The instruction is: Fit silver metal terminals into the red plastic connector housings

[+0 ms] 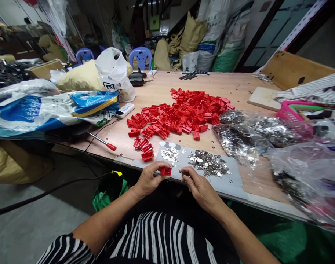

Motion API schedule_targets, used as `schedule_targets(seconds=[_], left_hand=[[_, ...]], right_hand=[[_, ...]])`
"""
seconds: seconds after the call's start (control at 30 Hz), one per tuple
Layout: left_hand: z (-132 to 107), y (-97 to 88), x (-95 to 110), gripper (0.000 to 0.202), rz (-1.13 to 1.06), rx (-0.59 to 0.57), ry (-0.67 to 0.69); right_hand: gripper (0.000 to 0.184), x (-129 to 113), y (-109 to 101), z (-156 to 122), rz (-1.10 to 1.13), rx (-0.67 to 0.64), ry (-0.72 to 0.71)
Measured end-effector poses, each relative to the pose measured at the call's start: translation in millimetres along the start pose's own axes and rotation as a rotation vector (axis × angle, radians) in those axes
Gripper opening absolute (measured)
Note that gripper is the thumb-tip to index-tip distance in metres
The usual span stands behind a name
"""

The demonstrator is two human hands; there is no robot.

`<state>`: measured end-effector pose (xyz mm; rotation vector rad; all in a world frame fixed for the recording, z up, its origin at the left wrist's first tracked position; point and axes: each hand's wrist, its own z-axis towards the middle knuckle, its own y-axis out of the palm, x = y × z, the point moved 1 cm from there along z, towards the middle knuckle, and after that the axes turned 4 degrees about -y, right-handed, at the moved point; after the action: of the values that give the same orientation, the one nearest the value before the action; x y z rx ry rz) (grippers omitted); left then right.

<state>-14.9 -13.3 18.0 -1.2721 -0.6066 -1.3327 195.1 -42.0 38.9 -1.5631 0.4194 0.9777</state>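
Between thumb and fingers, my left hand (149, 180) grips a small red plastic housing (165, 171) at the table's front edge, its hollow side facing up. Just to its right, my right hand (198, 185) is closed in a pinch on a tiny dark metal piece (180, 171), too small to make out well. A grey mat (181, 156) lies beyond both hands. On it are a small pile of shiny silver metal plates (170, 155) and a larger pile of darker metal pieces (208, 162). Several red housings (147, 156) lie just left of the mat.
A broad heap of red housings (181, 112) covers the table's middle. Clear bags of metal parts (239, 135) and a pink basket (291, 112) stand right. At left are a blue-white sack (40, 110), a red-handled tool (110, 146) and a white remote-like device (125, 110).
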Motion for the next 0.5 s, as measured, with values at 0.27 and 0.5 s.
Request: schedule_targets(seconds=[0.27, 0.5], left_hand=[[-5, 2.3, 8, 0.029, -0.173, 0.101, -0.100], [-5, 7.7, 21, 0.031, -0.296, 0.141, -0.194]], right_hand=[[0.036, -9, 7, 1, 0.144, -0.028, -0.041], [0.046, -10, 8, 5, 0.211, -0.064, -0.037]])
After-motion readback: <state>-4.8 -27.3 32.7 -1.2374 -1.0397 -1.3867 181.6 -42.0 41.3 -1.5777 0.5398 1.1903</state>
